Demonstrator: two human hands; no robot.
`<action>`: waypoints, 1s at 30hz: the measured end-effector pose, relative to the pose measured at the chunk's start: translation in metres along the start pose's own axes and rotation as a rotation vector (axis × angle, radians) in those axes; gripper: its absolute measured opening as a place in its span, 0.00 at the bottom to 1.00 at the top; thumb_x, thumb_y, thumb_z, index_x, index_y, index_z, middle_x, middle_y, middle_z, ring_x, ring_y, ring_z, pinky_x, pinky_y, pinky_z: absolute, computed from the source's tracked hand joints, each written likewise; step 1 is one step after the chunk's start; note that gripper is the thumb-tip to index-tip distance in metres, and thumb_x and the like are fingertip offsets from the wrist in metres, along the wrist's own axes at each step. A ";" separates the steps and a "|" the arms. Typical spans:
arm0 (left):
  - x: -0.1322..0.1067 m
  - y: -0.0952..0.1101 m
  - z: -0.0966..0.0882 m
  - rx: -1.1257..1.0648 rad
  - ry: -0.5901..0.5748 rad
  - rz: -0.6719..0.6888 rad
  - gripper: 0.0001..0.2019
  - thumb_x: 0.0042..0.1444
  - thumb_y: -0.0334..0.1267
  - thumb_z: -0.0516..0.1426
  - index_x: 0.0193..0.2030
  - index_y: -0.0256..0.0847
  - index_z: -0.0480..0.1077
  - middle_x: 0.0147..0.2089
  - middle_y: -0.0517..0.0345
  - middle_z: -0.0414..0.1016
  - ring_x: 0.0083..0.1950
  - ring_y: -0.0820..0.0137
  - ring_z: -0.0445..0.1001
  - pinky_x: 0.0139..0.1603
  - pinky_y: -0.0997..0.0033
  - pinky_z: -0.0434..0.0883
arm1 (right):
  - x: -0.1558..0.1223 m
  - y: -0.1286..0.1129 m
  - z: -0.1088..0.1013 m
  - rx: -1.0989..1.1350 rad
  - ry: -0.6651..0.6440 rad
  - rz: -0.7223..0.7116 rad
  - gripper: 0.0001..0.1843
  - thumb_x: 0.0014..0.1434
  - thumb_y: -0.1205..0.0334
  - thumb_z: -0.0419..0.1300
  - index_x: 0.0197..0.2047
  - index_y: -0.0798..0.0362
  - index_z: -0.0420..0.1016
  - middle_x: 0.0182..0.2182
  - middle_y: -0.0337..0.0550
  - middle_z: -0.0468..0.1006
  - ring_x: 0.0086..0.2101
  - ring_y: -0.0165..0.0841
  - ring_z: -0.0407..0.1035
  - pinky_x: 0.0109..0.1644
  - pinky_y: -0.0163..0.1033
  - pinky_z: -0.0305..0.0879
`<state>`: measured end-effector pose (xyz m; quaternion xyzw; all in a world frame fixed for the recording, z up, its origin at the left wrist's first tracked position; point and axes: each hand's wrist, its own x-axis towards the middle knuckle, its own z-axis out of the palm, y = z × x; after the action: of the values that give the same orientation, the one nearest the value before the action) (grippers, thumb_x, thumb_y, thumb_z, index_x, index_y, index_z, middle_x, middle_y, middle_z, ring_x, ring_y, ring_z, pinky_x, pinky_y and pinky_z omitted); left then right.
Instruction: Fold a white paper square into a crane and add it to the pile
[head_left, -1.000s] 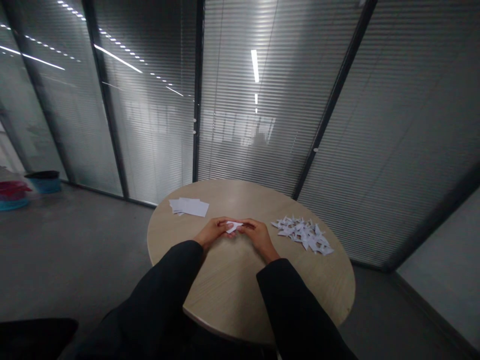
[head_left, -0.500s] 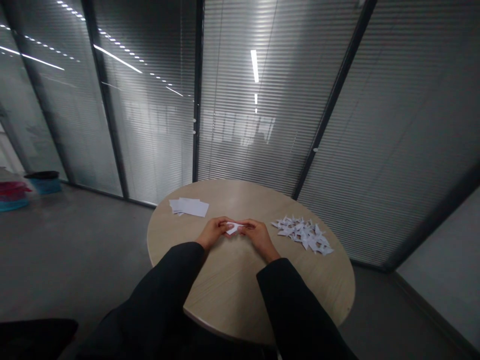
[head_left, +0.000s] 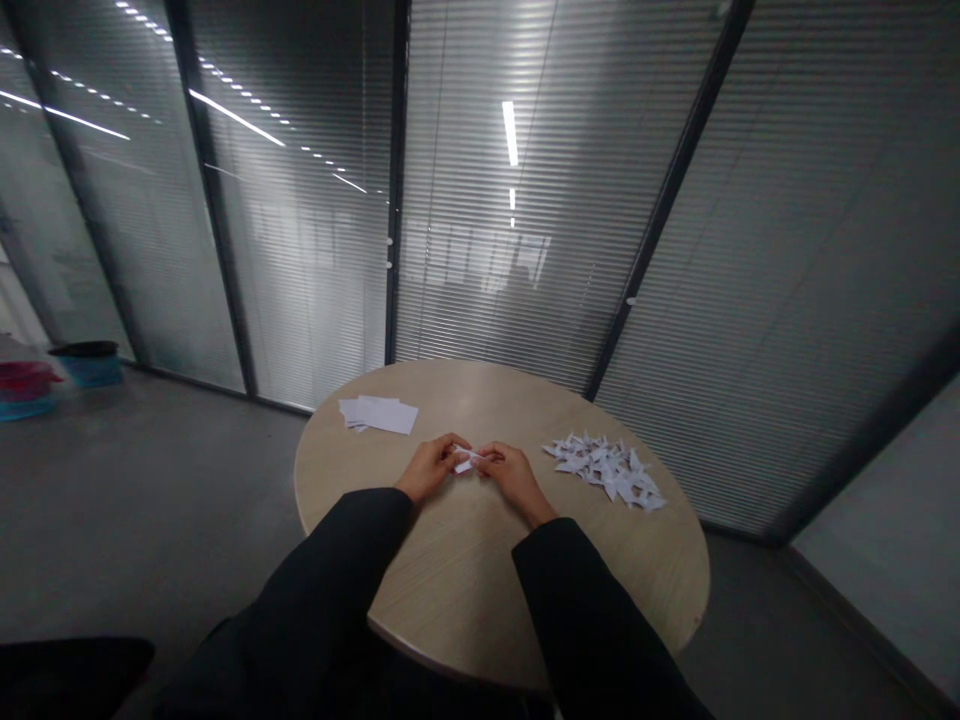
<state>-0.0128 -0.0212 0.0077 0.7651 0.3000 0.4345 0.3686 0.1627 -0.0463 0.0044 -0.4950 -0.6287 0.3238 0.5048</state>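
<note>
Between my two hands is a small folded white paper (head_left: 465, 462), just above the middle of the wooden table (head_left: 450, 560). My left hand (head_left: 431, 467) pinches its left side, and my right hand (head_left: 508, 468) pinches the right side with thumb and fingers. Part of the paper is hidden behind the fingers. To the right of my right hand lies a pile of folded white paper figures (head_left: 606, 468) with pointed ends. Beyond my left hand, flat white paper sheets (head_left: 382, 413) overlap in a loose stack.
Glass partitions with blinds (head_left: 510, 200) stand right behind the round table. On the floor at the far left are a blue bin with a black liner (head_left: 90, 365) and another with a red liner (head_left: 26, 385). A dark object (head_left: 71, 670) shows at the lower left.
The paper between my hands has changed shape and looks narrower. My fingers have shifted slightly around it. The sheets and the pile have stayed in place.
</note>
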 end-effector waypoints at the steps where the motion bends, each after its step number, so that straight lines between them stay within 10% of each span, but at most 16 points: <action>1: 0.000 0.000 0.000 0.015 -0.005 0.001 0.14 0.54 0.43 0.54 0.41 0.35 0.71 0.25 0.59 0.71 0.28 0.72 0.68 0.30 0.75 0.62 | 0.000 0.000 0.000 -0.031 -0.011 0.000 0.11 0.44 0.55 0.63 0.27 0.56 0.73 0.18 0.37 0.73 0.21 0.29 0.66 0.27 0.34 0.60; 17: -0.003 0.015 0.005 0.256 0.055 0.091 0.13 0.58 0.40 0.49 0.35 0.37 0.71 0.27 0.59 0.71 0.29 0.72 0.66 0.32 0.74 0.60 | -0.005 -0.019 0.002 -0.282 -0.026 0.001 0.09 0.51 0.59 0.56 0.23 0.53 0.68 0.17 0.35 0.70 0.21 0.29 0.65 0.28 0.33 0.58; 30: 0.009 -0.005 0.010 -0.287 0.089 -0.167 0.14 0.40 0.43 0.63 0.28 0.33 0.71 0.23 0.57 0.72 0.25 0.72 0.68 0.28 0.74 0.61 | -0.008 -0.015 0.007 -0.297 -0.048 -0.073 0.12 0.53 0.55 0.54 0.23 0.52 0.65 0.14 0.34 0.69 0.18 0.28 0.64 0.26 0.31 0.56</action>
<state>-0.0004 -0.0144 0.0038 0.6571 0.3134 0.4740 0.4953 0.1520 -0.0582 0.0138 -0.5330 -0.6992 0.2204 0.4224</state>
